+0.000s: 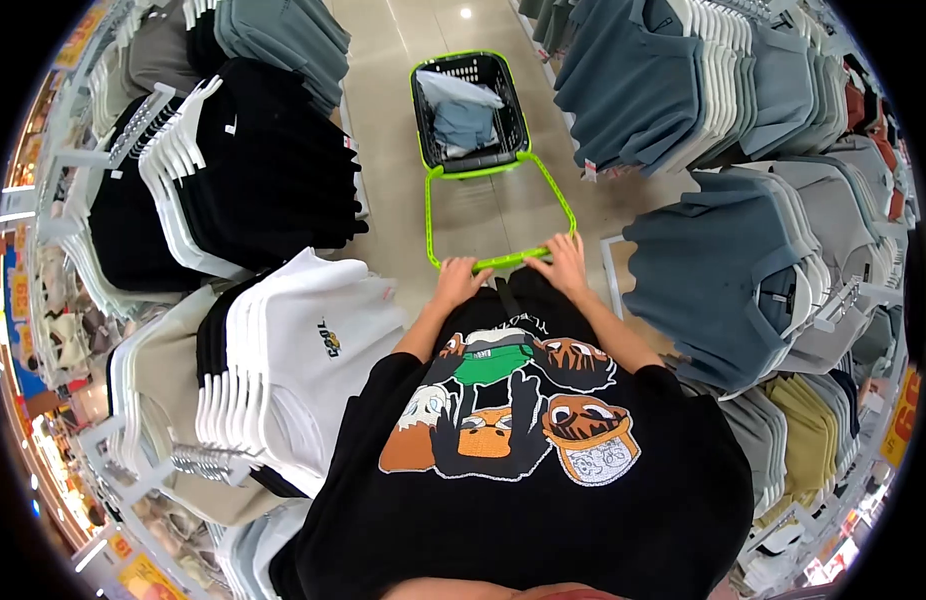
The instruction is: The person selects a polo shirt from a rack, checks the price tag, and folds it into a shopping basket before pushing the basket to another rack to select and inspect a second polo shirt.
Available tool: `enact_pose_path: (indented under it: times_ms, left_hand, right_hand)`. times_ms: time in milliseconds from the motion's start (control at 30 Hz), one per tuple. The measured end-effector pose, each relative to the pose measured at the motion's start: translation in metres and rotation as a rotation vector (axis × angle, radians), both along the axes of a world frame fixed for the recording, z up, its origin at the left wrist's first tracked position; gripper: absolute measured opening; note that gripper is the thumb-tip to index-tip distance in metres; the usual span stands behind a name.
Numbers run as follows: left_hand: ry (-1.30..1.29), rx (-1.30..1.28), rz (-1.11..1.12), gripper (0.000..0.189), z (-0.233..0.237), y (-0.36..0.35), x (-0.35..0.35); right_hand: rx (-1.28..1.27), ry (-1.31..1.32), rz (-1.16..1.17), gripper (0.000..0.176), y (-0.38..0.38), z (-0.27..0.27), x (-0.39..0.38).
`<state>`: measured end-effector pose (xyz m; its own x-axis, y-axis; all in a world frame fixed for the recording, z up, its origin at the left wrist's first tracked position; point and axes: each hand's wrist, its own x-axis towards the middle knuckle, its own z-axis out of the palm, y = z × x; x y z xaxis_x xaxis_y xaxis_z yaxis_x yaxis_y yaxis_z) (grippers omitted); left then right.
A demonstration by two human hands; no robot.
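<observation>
Both of my hands grip the near bar of a bright green handle that joins a black shopping basket on the floor ahead. My left hand closes around the bar's left part. Toward its right end, my right hand is wrapped on the same bar. Inside the basket lie folded grey-blue cloth and a whitish flat piece, whose kind I cannot make out. The bar's underside and some fingertips are hidden.
Clothes racks line both sides of a tiled aisle. On the left hang black shirts and white shirts. Blue-grey shirts hang at the upper right, with a dark blue-grey shirt nearer.
</observation>
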<state>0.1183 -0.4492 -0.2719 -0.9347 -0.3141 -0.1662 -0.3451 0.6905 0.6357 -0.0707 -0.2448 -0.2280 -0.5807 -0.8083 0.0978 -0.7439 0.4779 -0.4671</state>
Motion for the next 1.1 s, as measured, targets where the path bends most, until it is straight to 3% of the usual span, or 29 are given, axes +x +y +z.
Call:
enact_pose_path:
  times_ms: [67, 167, 500, 700, 800, 900, 1100]
  left_hand:
    - [0.132, -0.038, 0.087, 0.046, 0.007, -0.018, -0.014]
    - [0.121, -0.09, 0.198, 0.044, 0.021, -0.043, -0.036]
    - [0.044, -0.033, 0.202, 0.043, 0.025, -0.145, -0.083]
    - [-0.036, -0.009, 0.201, 0.057, 0.04, -0.194, -0.136]
    - [0.0, -0.043, 0.245, 0.053, 0.048, -0.223, -0.181]
    - [-0.028, -0.059, 0.315, 0.056, 0.061, -0.259, -0.219]
    - [-0.048, -0.134, 0.552, 0.048, 0.095, -0.309, -0.263]
  right_hand:
    - [-0.029, 0.106, -0.039, 0.049, -0.024, 0.008, -0.016]
    - [-0.034, 0.128, -0.065, 0.05, -0.059, 0.015, -0.036]
    - [0.038, 0.034, 0.11, 0.062, -0.151, -0.013, -0.108]
    - [0.05, -0.005, 0.195, 0.066, -0.204, 0.002, -0.171]
    - [0.04, -0.062, 0.173, 0.066, -0.232, 0.022, -0.21]
    - [0.045, -0.201, 0.131, 0.067, -0.261, 0.038, -0.238]
    - [-0.037, -0.166, 0.216, 0.063, -0.326, 0.045, -0.276]
